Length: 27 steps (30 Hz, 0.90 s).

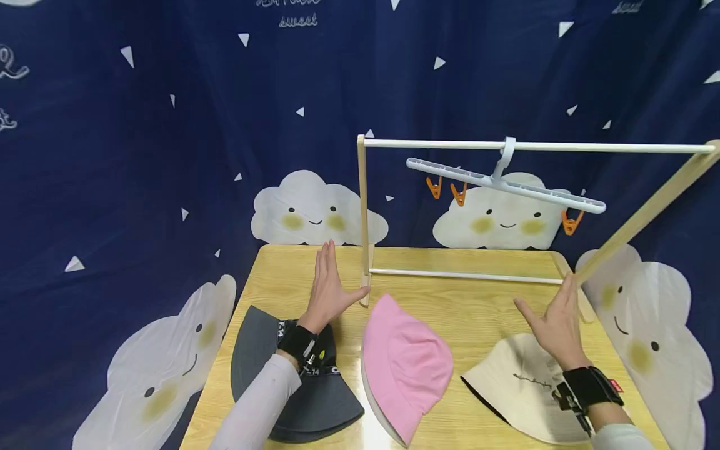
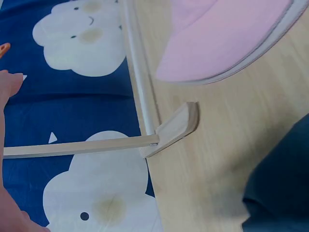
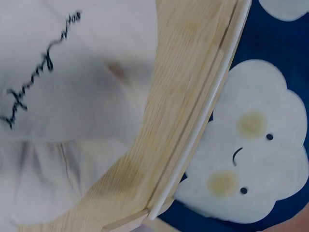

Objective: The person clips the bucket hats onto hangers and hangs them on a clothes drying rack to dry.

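My left hand (image 1: 328, 294) is held over the table with straight fingers and the thumb spread out, above the far edge of a dark grey bucket hat (image 1: 304, 406). Opposite it, my right hand (image 1: 557, 325) has its fingers extended and thumb apart, over a cream bucket hat (image 1: 512, 375) with dark stitched lettering. Neither hand holds anything. Between them lies a pink bucket hat (image 1: 405, 362), folded flat. In the left wrist view the pink hat (image 2: 227, 43) shows a grey underside rim. The cream hat (image 3: 82, 92) fills much of the right wrist view.
A wooden rack (image 1: 363, 206) with a white top bar (image 1: 439, 144) stands at the table's back. From it hangs a pale hanger (image 1: 551, 194) carrying orange clips (image 1: 458, 195). A white lower bar (image 1: 467, 275) crosses near the tabletop (image 1: 304, 269). Behind is a navy curtain (image 1: 169, 156).
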Tool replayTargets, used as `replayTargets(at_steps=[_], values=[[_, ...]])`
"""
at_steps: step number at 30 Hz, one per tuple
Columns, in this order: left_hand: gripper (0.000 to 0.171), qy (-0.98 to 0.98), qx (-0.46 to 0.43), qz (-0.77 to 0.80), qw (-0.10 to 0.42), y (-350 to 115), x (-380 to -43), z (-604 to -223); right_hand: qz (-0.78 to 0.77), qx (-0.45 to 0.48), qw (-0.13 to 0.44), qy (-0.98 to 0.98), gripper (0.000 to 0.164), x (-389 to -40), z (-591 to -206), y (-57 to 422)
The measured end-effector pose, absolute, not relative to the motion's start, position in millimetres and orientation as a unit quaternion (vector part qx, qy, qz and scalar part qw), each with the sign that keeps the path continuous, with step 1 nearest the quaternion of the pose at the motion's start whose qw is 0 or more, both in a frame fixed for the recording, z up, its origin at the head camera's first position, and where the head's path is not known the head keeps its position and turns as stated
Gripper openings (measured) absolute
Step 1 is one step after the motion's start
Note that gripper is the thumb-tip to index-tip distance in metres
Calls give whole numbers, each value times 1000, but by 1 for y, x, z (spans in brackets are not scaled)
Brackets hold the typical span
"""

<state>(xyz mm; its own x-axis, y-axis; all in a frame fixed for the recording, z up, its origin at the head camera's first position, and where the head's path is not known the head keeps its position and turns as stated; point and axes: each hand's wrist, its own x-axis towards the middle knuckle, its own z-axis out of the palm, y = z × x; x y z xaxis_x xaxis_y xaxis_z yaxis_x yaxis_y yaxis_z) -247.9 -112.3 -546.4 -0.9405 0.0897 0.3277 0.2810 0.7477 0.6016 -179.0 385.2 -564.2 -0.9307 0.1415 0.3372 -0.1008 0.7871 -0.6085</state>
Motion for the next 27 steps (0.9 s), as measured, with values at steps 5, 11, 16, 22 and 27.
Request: replayTargets(at_steps=[5,11,16,22,27], values=[[136,-921,-112,-351,129,-107,-264,-538,386,-54,174,-904,116,-191,-562,414],[135,-931,-129,-324,106,-104,-278,-530,524,-86,167,-831,107,-214,-558,447],[132,-925,-129,-338,119,-99,-294,-518,536,-142,174,-814,105,-230,-551,466],[129,-912,-124,-373,117,-92,-314,-501,538,-201,176,-800,107,-250,-537,489],[119,-900,-116,-399,133,-88,-330,-487,529,-248,180,-791,106,-267,-518,504]])
